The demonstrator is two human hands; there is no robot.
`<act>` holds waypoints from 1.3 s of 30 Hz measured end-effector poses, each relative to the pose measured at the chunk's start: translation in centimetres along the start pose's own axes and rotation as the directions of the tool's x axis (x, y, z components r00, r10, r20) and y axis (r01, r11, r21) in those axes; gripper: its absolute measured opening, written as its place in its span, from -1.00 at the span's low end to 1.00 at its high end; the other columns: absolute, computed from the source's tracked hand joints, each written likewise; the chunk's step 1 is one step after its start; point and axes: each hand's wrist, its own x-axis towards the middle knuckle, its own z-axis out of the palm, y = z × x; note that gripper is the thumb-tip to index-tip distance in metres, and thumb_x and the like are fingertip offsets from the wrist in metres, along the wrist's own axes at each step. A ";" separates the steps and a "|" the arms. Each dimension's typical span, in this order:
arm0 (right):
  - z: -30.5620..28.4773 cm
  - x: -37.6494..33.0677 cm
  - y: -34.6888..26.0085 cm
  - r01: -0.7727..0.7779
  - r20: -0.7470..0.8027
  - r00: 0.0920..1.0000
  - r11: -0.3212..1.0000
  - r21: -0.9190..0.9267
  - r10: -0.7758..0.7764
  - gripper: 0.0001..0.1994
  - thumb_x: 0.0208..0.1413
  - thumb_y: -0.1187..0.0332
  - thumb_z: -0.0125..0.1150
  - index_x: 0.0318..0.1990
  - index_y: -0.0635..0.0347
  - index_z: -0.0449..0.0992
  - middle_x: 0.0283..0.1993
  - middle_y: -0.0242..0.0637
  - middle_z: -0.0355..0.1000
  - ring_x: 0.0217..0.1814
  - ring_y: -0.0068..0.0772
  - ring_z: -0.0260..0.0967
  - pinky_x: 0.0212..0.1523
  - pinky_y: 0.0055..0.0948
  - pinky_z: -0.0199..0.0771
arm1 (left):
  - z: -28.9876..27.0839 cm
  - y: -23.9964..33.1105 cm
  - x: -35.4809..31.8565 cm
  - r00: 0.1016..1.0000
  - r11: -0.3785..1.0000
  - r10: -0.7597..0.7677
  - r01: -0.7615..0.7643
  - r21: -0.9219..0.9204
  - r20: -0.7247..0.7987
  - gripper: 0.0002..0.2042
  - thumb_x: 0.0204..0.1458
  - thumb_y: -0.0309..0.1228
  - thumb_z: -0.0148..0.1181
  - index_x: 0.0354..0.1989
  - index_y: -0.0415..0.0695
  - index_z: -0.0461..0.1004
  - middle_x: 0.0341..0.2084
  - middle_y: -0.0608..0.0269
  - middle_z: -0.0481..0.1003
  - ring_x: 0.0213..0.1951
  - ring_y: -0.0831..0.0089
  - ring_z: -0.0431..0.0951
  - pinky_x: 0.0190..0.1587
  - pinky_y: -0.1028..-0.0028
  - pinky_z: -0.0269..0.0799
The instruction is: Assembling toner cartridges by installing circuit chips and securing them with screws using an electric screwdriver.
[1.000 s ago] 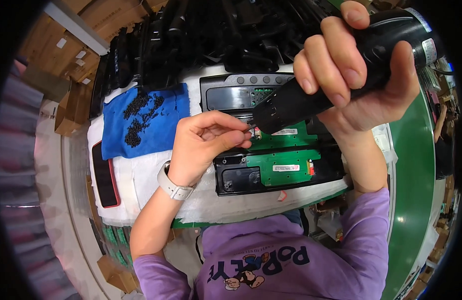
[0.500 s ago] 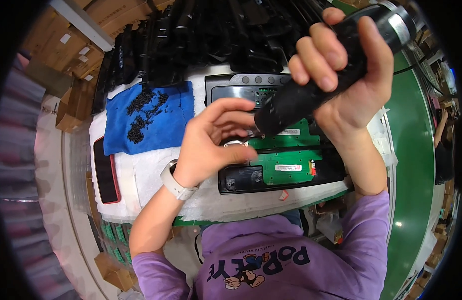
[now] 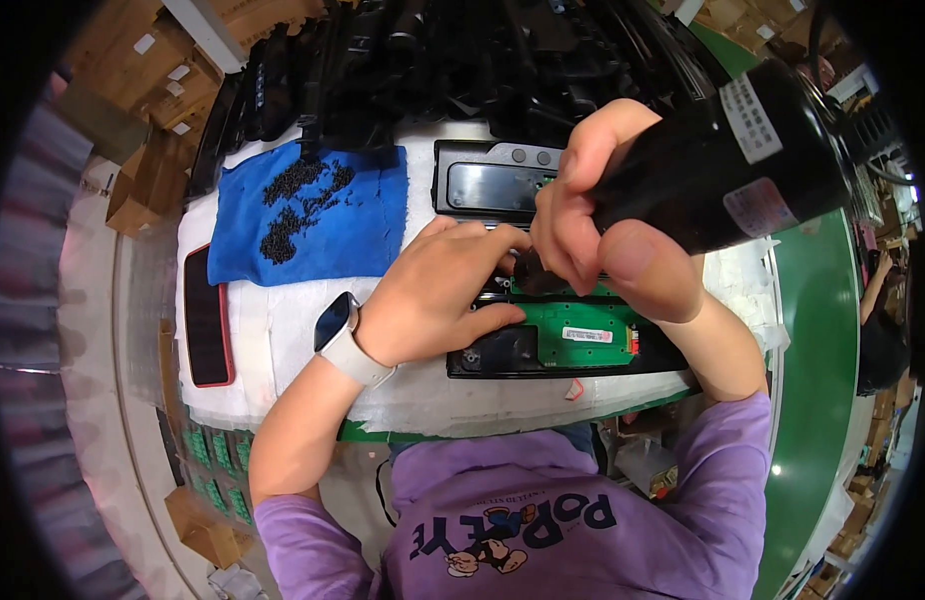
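My right hand [image 3: 623, 215] is wrapped round a thick black electric screwdriver [image 3: 718, 165] with pale labels, its tail tilted up to the right. The screwdriver's lower end points at a black plastic housing [image 3: 483, 362]; my fingers hide the tip. My left hand [image 3: 438, 285] lies on the housing's left part, thumb and fingers spread around the spot below the tool. A green circuit board [image 3: 573, 350] with a white label sits in the near half of the housing. Beyond it lies another black panel [image 3: 483, 185] with a glossy window and round buttons.
Small black screws [image 3: 283, 243] lie heaped on a blue cloth [image 3: 368, 245] at the left. A phone [image 3: 205, 315] in a red case lies near the table's left edge. Many black plastic parts [image 3: 413, 75] are piled along the back. Cardboard boxes [image 3: 148, 190] stand beyond the left.
My right hand has brought the screwdriver down and nearer the housing, its tail now toward me more. My left hand has shifted right and settled on the housing.
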 end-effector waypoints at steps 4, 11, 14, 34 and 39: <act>1.0 0.2 -0.4 -0.040 0.060 0.997 0.999 -0.015 0.041 -0.63 -0.12 0.28 0.28 -0.31 0.21 0.17 -0.66 -0.38 0.19 -0.69 -0.60 0.12 -0.66 -0.59 0.15 | 0.4 -0.6 0.0 1.000 1.000 -0.005 0.005 0.013 -0.002 -0.59 -0.23 -0.33 0.29 -0.16 -0.12 0.34 -0.45 0.27 0.48 -0.29 0.31 0.44 -0.16 0.39 0.20; 0.8 0.6 0.7 -0.021 0.120 0.993 1.000 0.014 0.019 -0.70 -0.14 0.44 0.23 -0.39 0.19 0.16 -0.67 -0.36 0.18 -0.75 -0.58 0.13 -0.71 -0.61 0.17 | 0.7 -1.0 0.2 1.000 0.999 -0.005 0.004 -0.043 -0.023 -0.67 -0.26 -0.30 0.31 -0.35 -0.17 0.35 -0.55 0.19 0.49 -0.46 0.24 0.49 -0.22 0.38 0.27; 0.8 0.4 0.9 -0.008 0.133 0.991 1.000 -0.021 0.011 -0.72 -0.13 0.44 0.22 -0.43 0.17 0.16 -0.70 -0.36 0.18 -0.76 -0.58 0.12 -0.71 -0.61 0.16 | 0.8 -1.5 0.2 0.997 0.998 0.059 -0.058 0.011 -0.049 -0.68 -0.29 -0.30 0.32 -0.39 -0.20 0.39 -0.61 0.18 0.48 -0.47 0.22 0.52 -0.30 0.38 0.34; -1.5 1.0 -4.7 0.162 0.061 0.983 0.975 0.150 -0.172 -0.58 -0.12 0.12 0.23 -0.29 0.15 0.16 -0.74 -0.57 0.17 -0.84 -0.69 0.11 -0.68 -0.66 0.29 | -9.7 -8.4 -6.5 0.792 0.633 -0.479 0.610 0.476 -0.378 -0.82 -0.39 -0.49 0.35 -0.54 -0.17 0.50 -0.58 0.08 0.50 -0.45 0.11 0.51 -0.40 0.29 0.41; -1.7 0.8 -4.8 0.137 0.029 0.990 0.986 0.097 -0.140 -0.57 -0.14 0.12 0.24 -0.29 0.16 0.17 -0.75 -0.56 0.15 -0.83 -0.69 0.07 -0.69 -0.65 0.25 | -9.6 -8.2 -5.9 0.785 0.660 -0.447 0.613 0.436 -0.428 -0.93 -0.31 -0.54 0.26 -0.59 -0.19 0.52 -0.59 0.05 0.49 -0.45 0.10 0.51 -0.39 0.29 0.41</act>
